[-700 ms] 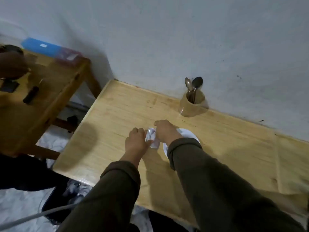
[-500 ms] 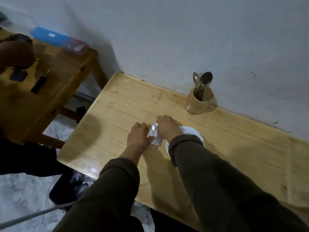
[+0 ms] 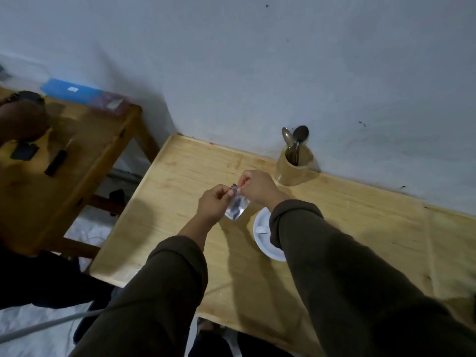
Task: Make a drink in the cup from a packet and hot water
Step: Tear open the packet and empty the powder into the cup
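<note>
Above the table [image 3: 180, 176], my left hand [image 3: 212, 203] and right hand [image 3: 257, 188] pinch the packet [image 3: 235, 208] top; a sudden tear could scatter powder short of the cup [image 3: 265, 238].

dark olive long sleeves [image 3: 347, 266], bare hands [image 3: 213, 204]

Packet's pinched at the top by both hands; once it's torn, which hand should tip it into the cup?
Probably the right hand. It grips the packet on the side nearer the white cup, which sits under that forearm. The left hand is farther away and would have to cross over.
</note>
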A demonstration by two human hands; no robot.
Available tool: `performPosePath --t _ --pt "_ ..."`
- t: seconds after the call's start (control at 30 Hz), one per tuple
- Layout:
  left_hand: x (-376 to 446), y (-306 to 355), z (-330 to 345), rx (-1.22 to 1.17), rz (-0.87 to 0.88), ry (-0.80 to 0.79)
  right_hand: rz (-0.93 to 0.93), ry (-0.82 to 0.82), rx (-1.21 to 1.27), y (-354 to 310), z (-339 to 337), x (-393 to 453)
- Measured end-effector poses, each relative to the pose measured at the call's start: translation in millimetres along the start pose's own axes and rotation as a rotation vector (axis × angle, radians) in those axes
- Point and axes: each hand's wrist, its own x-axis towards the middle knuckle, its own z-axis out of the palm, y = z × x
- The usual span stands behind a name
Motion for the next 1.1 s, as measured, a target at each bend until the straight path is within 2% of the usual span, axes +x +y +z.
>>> performPosePath --t 0.3,0.57,0.87,1.1 --pt "-4 49 -24 -0.049 0.155 -0.229 0.005 0.214 0.115 -21 -33 -41" --pt "-27 69 -26 -0.02 0.255 -0.326 0.021 0.352 0.073 -25 -33 -72" --pt "-34 99 -14 -0.082 0.139 -0.344 -0.128 0.54 -0.055 -22 -40 -90" --pt "-42 113 10 -0.282 -0.05 -0.302 -0.208 0.51 -0.094 -5 -50 -104"
